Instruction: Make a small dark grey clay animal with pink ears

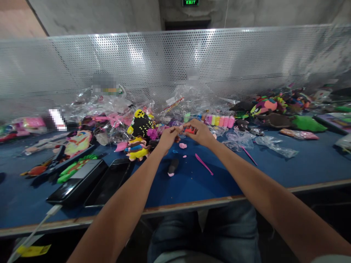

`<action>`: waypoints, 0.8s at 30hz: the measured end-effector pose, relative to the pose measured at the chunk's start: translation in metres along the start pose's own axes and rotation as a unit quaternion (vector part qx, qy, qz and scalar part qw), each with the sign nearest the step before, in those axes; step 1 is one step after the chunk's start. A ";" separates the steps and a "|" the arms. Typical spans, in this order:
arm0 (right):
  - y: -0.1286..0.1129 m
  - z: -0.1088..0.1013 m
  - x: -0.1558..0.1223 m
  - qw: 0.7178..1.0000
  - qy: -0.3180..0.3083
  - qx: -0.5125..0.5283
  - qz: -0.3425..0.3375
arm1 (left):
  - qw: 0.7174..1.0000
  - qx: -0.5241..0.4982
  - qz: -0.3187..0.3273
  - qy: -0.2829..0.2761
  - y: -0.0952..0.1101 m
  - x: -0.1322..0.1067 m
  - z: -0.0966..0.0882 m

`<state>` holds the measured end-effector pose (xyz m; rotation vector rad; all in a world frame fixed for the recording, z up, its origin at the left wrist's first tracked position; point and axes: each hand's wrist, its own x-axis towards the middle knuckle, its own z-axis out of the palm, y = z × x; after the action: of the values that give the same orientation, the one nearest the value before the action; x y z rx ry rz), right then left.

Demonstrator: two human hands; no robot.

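Observation:
Both of my hands meet above the middle of the blue table [192, 190]. My right hand [201, 131] is closed round a piece of red modelling clay [189, 130]. Fingertips pinched, my left hand [168, 137] touches or nearly touches the right fingers; what it holds is too small to make out. Just below them lie a pink clay lump [182, 145], a small pink bit [184, 156] and a blue scrap [174, 151]. Closer to me is a black clay piece with a pink end [172, 167]. A magenta modelling tool [203, 164] rests to its right.
Left of my hands stand a black clay figure [141, 126] and a yellow striped one [137, 149]. A power bank [78, 182] with a cable and a phone [109, 180] lie front left. Clay sticks [219, 121] and plastic bags [276, 146] line the back, before a perforated metal screen [175, 54].

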<state>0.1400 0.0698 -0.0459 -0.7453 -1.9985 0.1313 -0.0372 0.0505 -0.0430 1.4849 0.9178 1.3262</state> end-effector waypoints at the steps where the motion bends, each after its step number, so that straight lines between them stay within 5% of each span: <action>1: 0.001 0.000 0.000 1.000 0.001 0.001 -0.002 | 1.000 0.000 0.000 0.003 0.000 0.000 0.000; 12: 0.003 0.002 -0.001 0.999 -0.004 0.037 -0.014 | 0.998 0.019 -0.023 -0.050 -0.003 -0.001 0.001; 24: -0.002 -0.001 0.001 0.999 0.039 0.028 0.007 | 0.991 -0.098 -0.057 -0.066 0.003 -0.004 0.001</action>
<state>0.1395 0.0689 -0.0437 -0.7193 -1.9074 0.1628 -0.0372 0.0460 -0.0414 1.3329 0.7524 1.1844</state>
